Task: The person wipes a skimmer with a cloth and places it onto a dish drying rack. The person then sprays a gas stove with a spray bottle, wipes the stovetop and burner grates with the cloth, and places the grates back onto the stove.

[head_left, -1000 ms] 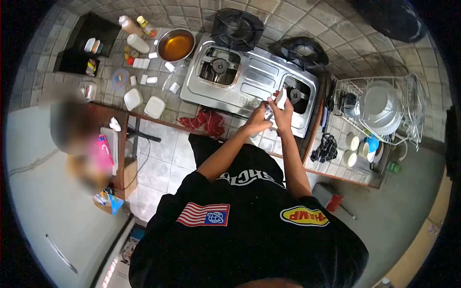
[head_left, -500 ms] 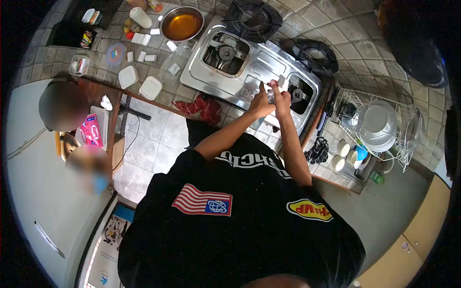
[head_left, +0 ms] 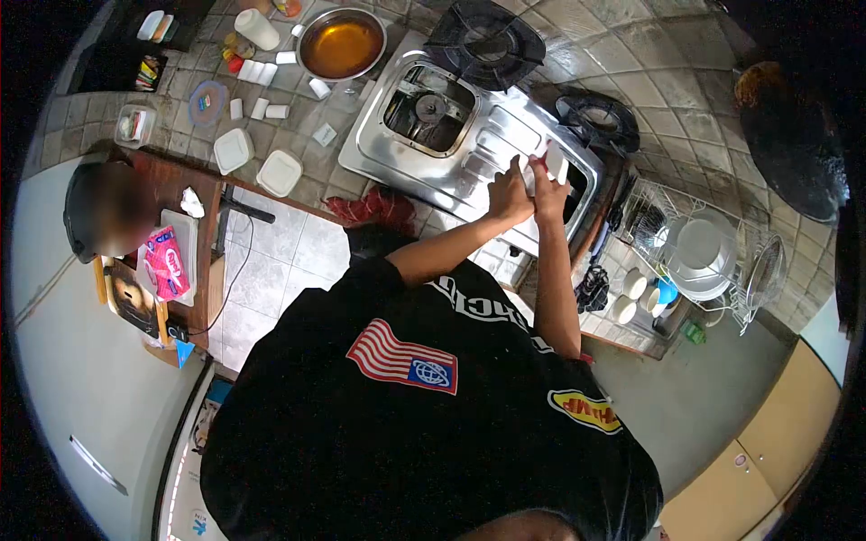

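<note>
My two hands meet above the right burner well of a steel gas stove [head_left: 478, 194]. My right hand [head_left: 548, 194] is closed around a white object [head_left: 558, 164] with a small red patch beside the fingers; its kind is unclear. Close against it on the left is my left hand [head_left: 511, 197], its fingers bent towards the same spot, with a bit of white showing between the hands. The left burner well [head_left: 430, 110] lies uncovered, while the right one is mostly hidden. Two black pan supports, one larger [head_left: 484, 43] and one smaller [head_left: 597, 122], lie behind the stove.
A metal bowl of amber liquid [head_left: 343, 43] sits left of the stove, near several white cylinders and two white lids [head_left: 280, 173]. A red cloth [head_left: 374, 209] lies at the counter edge. A dish rack [head_left: 704, 243] with plates stands right. Another person [head_left: 86, 212] is at far left.
Both hands have shifted right over the stove, now covering most of the right burner well. The white object shows larger. The camera view has tilted slightly, and the person at left has moved.
</note>
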Tool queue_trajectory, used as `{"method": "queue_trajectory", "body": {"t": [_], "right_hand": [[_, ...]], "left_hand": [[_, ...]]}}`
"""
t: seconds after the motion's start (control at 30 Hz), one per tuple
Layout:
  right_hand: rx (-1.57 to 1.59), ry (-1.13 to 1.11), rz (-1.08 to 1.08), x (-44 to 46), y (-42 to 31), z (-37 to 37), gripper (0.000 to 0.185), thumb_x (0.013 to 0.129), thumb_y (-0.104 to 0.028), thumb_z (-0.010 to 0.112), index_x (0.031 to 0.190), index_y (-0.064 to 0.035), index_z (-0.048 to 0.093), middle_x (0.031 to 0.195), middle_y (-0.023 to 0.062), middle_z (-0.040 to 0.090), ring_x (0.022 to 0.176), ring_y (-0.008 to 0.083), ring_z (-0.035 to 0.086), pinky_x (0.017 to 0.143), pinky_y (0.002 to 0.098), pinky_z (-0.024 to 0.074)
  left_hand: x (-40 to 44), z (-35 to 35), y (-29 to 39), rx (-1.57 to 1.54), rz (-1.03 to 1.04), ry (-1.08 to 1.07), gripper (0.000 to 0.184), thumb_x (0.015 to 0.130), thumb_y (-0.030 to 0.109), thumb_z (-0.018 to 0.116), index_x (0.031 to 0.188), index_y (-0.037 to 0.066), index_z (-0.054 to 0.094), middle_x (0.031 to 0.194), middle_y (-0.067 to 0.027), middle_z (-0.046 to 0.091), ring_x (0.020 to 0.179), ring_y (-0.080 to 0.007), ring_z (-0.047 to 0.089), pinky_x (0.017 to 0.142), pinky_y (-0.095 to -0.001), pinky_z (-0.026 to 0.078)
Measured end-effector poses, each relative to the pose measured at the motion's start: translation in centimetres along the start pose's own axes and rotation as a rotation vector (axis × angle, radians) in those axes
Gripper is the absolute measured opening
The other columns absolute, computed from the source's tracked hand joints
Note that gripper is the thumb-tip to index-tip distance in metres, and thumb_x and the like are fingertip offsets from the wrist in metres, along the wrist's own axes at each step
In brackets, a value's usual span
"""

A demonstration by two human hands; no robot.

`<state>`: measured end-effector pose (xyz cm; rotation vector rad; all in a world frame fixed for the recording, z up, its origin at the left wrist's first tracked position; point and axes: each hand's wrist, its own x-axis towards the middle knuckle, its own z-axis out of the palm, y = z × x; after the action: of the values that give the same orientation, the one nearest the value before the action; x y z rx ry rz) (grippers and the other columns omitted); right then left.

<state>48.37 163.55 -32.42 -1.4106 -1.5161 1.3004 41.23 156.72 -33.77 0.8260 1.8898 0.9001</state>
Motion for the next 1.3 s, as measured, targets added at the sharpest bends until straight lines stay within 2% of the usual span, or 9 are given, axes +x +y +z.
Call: {"method": "queue_trajectory", "body": {"t": [0.23,0.43,0.63,0.87,1.03,1.1,1.2,1.23,1.3], "right_hand": [[-0.191,-0.104,0.039,-3.8,-2.5,-0.2,0.034,0.091,-0.023,0.085,0.115,0.0001,0.075,0.089,-0.001,0.069,0.078,0.0072,0.061,0.069,0.0245,0.0488],[-0.071,0.029,0.003,-6.3,-3.9,-2.6,0.048,0.097,-0.027,0.079,0.132,0.0042,0.066,0.113,0.0064,0.071,0.1,0.0135,0.064,0.09,0.0301,0.0514],[0.087,0.07,-0.008,-8.6,-3.5,-6.1,0.047,0.102,-0.028,0.073,0.136,0.0025,0.065,0.12,0.0094,0.071,0.107,0.0162,0.066,0.092,0.0302,0.0526],[-0.213,0.005,-0.04,-12.3,-4.5,-7.1,0.038,0.109,-0.032,0.062,0.115,0.0052,0.071,0.091,0.0039,0.071,0.083,0.01,0.06,0.073,0.028,0.0492],[-0.288,-0.019,0.116,-12.8,0.8,-6.3,0.047,0.11,-0.038,0.059,0.115,0.0077,0.07,0.089,0.0076,0.072,0.081,0.0133,0.061,0.073,0.0338,0.0515],[-0.178,0.034,0.015,-12.8,1.8,-5.0,0.048,0.109,-0.039,0.06,0.127,0.0051,0.071,0.088,0.0121,0.072,0.08,0.0154,0.06,0.074,0.035,0.0505],[-0.668,0.088,-0.339,-12.9,1.6,-4.7,0.045,0.106,-0.039,0.064,0.122,0.0013,0.075,0.095,0.0238,0.073,0.076,0.0278,0.061,0.082,0.0443,0.0503],[-0.689,0.095,-0.304,-13.0,1.1,-5.2,0.046,0.105,-0.04,0.065,0.116,0.0032,0.076,0.091,0.0234,0.074,0.073,0.0327,0.059,0.086,0.0482,0.0494],[-0.35,-0.032,0.017,-13.4,0.2,-5.0,0.044,0.104,-0.038,0.067,0.113,0.0041,0.076,0.084,0.0181,0.074,0.076,0.0231,0.063,0.079,0.0415,0.0514]], "left_hand": [[0.9,-0.5,-3.2,-0.342,0.483,0.018,0.075,0.083,0.025,0.083,0.144,0.003,0.046,0.109,-0.0212,0.073,0.093,-0.041,0.073,0.08,-0.0482,0.058],[-0.4,-2.4,-0.5,-0.056,0.598,0.009,0.088,0.075,0.025,0.089,0.144,-0.003,0.042,0.113,-0.0249,0.07,0.103,-0.0428,0.07,0.089,-0.0498,0.057],[-1.6,-3.3,1.0,0.053,0.918,-0.057,0.087,0.08,0.013,0.087,0.154,0.007,0.041,0.135,-0.0198,0.061,0.118,-0.042,0.065,0.096,-0.0492,0.055],[-6.4,-2.1,-0.7,-0.186,0.696,-0.209,0.062,0.082,0.015,0.085,0.133,0.001,0.056,0.129,-0.0216,0.062,0.118,-0.0422,0.064,0.095,-0.0454,0.054],[-6.2,0.2,-5.4,-0.231,0.535,-0.248,0.029,0.08,0.016,0.087,0.097,-0.002,0.072,0.094,-0.0225,0.075,0.092,-0.0419,0.073,0.082,-0.0457,0.057],[-5.4,1.3,-7.1,-0.208,0.586,-0.221,0.027,0.079,0.012,0.085,0.099,-0.002,0.072,0.094,-0.0221,0.075,0.091,-0.0407,0.073,0.08,-0.0451,0.057],[-6.3,-0.7,-6.3,-0.173,0.581,-0.227,0.029,0.079,0.012,0.085,0.1,-0.002,0.071,0.095,-0.0218,0.075,0.09,-0.0396,0.074,0.079,-0.0442,0.057],[-7.4,-1.6,-5.5,-0.219,0.495,-0.193,0.031,0.079,0.014,0.085,0.101,-0.002,0.072,0.096,-0.0209,0.075,0.09,-0.039,0.074,0.081,-0.0443,0.057],[-7.9,-2.2,-5.1,-0.199,0.485,-0.094,0.032,0.08,0.018,0.086,0.102,-0.001,0.073,0.096,-0.0196,0.076,0.091,-0.0373,0.075,0.085,-0.0445,0.057]]}}
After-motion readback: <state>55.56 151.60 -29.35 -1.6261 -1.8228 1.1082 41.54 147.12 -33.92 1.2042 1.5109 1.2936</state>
